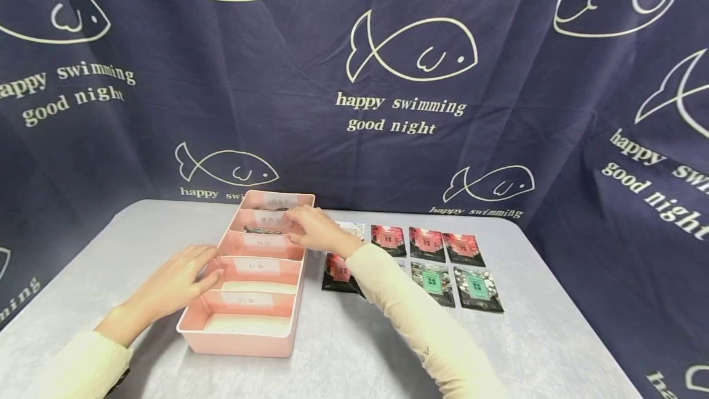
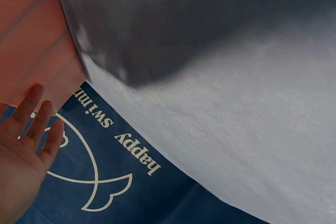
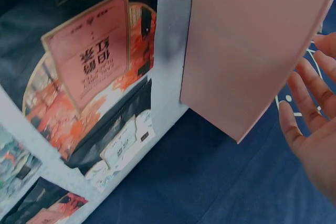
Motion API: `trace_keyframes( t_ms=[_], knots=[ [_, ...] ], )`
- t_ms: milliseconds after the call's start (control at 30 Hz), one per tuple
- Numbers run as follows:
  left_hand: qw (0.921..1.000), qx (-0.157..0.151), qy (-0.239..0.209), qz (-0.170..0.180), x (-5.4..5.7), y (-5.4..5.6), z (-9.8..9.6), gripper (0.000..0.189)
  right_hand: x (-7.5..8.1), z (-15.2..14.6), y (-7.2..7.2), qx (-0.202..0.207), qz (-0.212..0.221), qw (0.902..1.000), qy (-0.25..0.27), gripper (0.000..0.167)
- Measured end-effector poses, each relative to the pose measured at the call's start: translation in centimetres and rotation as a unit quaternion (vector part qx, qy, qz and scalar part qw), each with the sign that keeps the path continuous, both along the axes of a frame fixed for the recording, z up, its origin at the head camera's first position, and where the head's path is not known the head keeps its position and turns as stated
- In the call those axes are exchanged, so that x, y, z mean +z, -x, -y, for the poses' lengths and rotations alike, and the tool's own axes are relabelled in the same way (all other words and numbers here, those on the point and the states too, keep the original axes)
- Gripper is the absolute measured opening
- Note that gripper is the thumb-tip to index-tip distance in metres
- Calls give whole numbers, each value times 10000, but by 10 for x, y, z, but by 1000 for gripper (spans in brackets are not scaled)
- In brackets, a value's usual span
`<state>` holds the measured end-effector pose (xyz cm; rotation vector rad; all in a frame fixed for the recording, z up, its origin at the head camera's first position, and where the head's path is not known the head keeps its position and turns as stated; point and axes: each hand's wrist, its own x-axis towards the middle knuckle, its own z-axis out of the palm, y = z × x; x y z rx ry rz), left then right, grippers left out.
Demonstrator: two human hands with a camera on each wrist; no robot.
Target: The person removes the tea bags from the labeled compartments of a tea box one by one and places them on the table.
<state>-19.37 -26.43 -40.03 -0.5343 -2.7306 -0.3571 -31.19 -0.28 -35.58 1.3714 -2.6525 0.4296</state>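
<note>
A long pink divided box (image 1: 238, 343) stands on the table, its compartments marked with white labels. My left hand (image 1: 183, 279) rests at the box's left rim, thumb by the rim; in the left wrist view its fingers (image 2: 39, 124) are relaxed and apart. Over the right rim reaches my right hand (image 1: 318, 229), its fingertips above the second compartment from the back. The right wrist view shows that hand's fingers (image 3: 310, 90) spread, holding nothing visible. Below them, a dark packet (image 1: 260, 230) lies in that compartment. Something dark partly shows in the rearmost one.
Right of the box lie several tea packets in two rows: red-and-black ones (image 1: 427, 244), and green-labelled ones (image 1: 479, 289). A red-labelled packet (image 1: 336, 274) is partly covered by my right sleeve (image 1: 410, 319). A dark blue fish-print cloth (image 1: 310, 140) hangs behind the table.
</note>
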Motion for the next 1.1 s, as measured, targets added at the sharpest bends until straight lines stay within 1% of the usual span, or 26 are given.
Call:
trace_keyframes(
  t_ms=[200,400,533,700,833,900,1100],
  knots=[
    [10000,-19,-34,-53,1,-1,1,46,-5,8,2,37,-109,9999,65,24],
    [10000,-8,-12,-12,1,0,1,46,-10,13,2,28,-118,9999,108,23],
    [10000,-21,-15,-32,1,0,1,46,-13,16,2,39,-238,9997,104,23],
    [10000,-30,16,-49,1,-1,1,46,-18,18,2,51,-467,9988,107,13],
    [10000,-40,24,-51,1,-1,0,45,-20,18,1,23,-525,9985,165,7],
    [10000,-42,21,-49,2,-1,0,45,-21,18,0,22,-520,9984,199,7],
    [10000,-41,-1,-21,3,-2,-1,46,-20,18,-1,38,-398,9983,414,15]
  ],
)
